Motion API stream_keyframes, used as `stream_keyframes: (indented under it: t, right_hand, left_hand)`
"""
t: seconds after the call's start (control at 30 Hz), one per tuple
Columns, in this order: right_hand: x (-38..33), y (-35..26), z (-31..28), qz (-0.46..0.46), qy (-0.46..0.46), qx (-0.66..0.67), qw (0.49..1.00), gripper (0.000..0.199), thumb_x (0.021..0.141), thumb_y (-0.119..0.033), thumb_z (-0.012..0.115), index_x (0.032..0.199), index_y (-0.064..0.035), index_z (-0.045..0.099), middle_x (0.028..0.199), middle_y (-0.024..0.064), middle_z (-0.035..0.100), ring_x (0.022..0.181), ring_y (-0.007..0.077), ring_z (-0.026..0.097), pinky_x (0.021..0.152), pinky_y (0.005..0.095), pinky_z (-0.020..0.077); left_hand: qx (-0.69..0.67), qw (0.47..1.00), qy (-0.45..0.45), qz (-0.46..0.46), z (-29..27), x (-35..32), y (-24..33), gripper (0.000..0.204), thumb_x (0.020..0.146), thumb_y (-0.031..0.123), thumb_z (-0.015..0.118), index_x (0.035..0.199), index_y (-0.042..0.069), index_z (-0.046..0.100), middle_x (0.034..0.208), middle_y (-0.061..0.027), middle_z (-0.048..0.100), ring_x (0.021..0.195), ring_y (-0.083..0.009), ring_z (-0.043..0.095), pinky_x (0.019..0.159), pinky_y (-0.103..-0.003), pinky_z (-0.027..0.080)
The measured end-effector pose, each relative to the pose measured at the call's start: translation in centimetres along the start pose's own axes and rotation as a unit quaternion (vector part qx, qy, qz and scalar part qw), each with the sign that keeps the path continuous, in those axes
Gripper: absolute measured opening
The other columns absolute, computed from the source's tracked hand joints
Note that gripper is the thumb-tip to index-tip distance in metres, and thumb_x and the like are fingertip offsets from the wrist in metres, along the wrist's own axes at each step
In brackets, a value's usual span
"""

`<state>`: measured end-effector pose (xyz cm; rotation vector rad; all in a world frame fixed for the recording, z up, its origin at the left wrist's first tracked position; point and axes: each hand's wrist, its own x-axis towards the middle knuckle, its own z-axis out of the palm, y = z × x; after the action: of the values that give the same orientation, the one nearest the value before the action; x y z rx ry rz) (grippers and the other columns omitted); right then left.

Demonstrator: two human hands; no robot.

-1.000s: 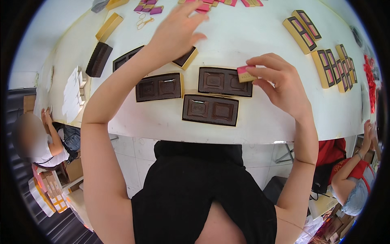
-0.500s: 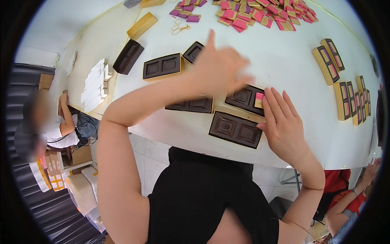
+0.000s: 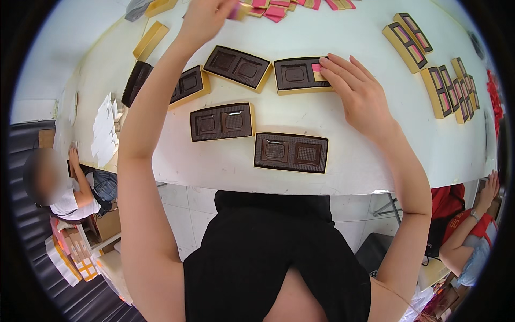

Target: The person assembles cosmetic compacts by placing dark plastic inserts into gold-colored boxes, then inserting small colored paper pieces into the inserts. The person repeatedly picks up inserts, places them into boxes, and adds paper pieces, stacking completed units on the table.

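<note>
1. Right hand (image 3: 360,91), fingers spread flat, presses a pink packet (image 3: 316,72) into the right slot of a gold-rimmed brown tray (image 3: 298,75).
2. Left hand (image 3: 206,15) reaches beyond that tray and pinches a pink packet from the packet pile (image 3: 279,7).
3. Judged step: filling tray slots; the left slot looks empty and needs a packet seated square.
4. White table (image 3: 343,166) holds more empty trays (image 3: 291,152) nearer than that tray and filled gold boxes (image 3: 439,91) to its right; seated people sit below the table edge.
</note>
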<state>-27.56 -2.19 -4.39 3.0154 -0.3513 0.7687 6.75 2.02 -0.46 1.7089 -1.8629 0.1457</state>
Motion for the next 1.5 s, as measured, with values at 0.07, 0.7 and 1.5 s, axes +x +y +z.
stream_keyframes:
  t: [0.07, 0.7, 1.5]
  right_hand:
    - [0.0, 0.0, -0.1, -0.004, -0.002, -0.004, 1.000, 0.043, 0.079, 0.002, 0.058, 0.121, -0.0030, 0.061, 0.127, 0.0095, 0.062, 0.124, 0.0255, 0.054, 0.104, 0.0449, 0.0448]
    - [-0.4, -0.3, 0.3, 0.013, -0.003, 0.004, 1.000, 0.049, 0.077, 0.005, 0.058, 0.125, -0.0055, 0.060, 0.132, 0.0087, 0.059, 0.126, 0.0251, 0.053, 0.103, 0.0422, 0.0465]
    - [1.0, -1.5, 2.0, -0.038, -0.012, 0.029, 0.999, 0.051, 0.082, -0.014, 0.068, 0.130, -0.0041, 0.055, 0.140, 0.0074, 0.051, 0.135, 0.0254, 0.043, 0.111, 0.0516, 0.0346]
  left_hand:
    - [-0.171, 0.974, -0.139, -0.050, -0.7, -0.2, 4.6, 0.019, 0.093, 0.013, 0.060, 0.109, 0.004, 0.066, 0.090, -0.0076, 0.070, 0.082, -0.0170, 0.066, 0.075, -0.030, 0.051]
    - [-0.147, 0.975, -0.118, 0.120, 3.2, -2.8, 10.6, 0.012, 0.084, 0.013, 0.069, 0.091, 0.004, 0.066, 0.079, -0.0068, 0.069, 0.073, -0.0207, 0.065, 0.065, -0.031, 0.051]
    - [0.119, 0.984, -0.031, 0.129, 3.4, 3.7, -2.4, 0.029, 0.086, 0.018, 0.066, 0.113, 0.007, 0.066, 0.105, -0.0131, 0.070, 0.091, -0.0316, 0.067, 0.078, -0.040, 0.053]
